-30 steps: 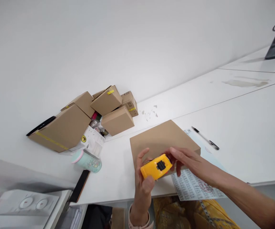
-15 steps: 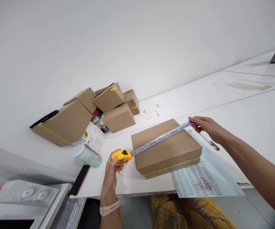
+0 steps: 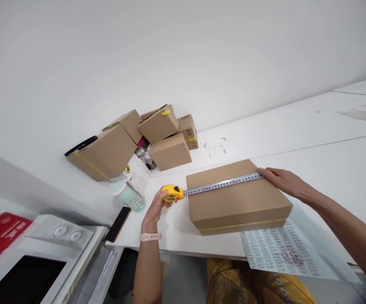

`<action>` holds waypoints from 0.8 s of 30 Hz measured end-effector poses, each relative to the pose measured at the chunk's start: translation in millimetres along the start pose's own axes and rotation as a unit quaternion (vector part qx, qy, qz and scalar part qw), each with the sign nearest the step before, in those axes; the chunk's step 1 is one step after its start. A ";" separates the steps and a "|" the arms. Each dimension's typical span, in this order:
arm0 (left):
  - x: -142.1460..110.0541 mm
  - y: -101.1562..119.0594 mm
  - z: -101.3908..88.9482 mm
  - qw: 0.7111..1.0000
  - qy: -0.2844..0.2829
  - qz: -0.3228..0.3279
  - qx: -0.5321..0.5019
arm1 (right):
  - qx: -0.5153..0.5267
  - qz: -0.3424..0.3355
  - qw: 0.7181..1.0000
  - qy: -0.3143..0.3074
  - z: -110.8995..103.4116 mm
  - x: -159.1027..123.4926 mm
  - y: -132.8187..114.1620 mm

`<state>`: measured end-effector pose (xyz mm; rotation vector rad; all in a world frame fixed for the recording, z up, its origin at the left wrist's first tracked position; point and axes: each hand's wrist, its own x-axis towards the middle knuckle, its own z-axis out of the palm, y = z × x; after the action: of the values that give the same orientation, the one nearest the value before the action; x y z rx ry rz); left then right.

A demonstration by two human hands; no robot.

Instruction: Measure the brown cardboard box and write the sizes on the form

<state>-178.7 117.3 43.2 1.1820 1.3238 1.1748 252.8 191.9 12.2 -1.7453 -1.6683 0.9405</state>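
A brown cardboard box (image 3: 236, 202) with a yellow tape strip along its front side lies on the white table. My left hand (image 3: 156, 207) is closed around a yellow tape measure (image 3: 173, 193) just off the box's left edge. From its case the metal blade (image 3: 222, 184) stretches across the top of the box, numbers upward. At the box's far right edge my right hand (image 3: 276, 179) pinches the blade's end between thumb and fingers. Under the box's right part sticks out a printed sheet (image 3: 278, 247) with a round red stamp.
More cardboard boxes (image 3: 170, 152) are stacked against the wall at the back left. Beside them stand a mint tumbler (image 3: 130, 198) and a white printed packet (image 3: 137, 171). A dark flat strip (image 3: 118, 223) lies at the table's left edge, near a white microwave (image 3: 27, 270).
The tape blade's right end has come down from beyond the box's far corner onto its top edge, and less blade is out. The camera view has shifted left.
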 end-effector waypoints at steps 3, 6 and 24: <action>3.9 0.1 6.4 1.000 -0.025 0.002 0.003 | 0.040 0.020 0.999 -0.010 2.5 0.1 1.8; 5.7 -0.5 8.0 0.999 -0.033 0.003 0.002 | 0.079 0.057 0.995 -0.031 3.7 -2.2 1.0; -71.1 29.2 38.1 0.984 -0.168 -0.059 -0.017 | 0.052 -0.088 0.992 0.070 -28.5 1.0 -28.4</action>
<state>-134.8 50.3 74.0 1.1985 1.0957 0.8640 257.9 197.7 51.7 -1.5311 -1.6235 0.7919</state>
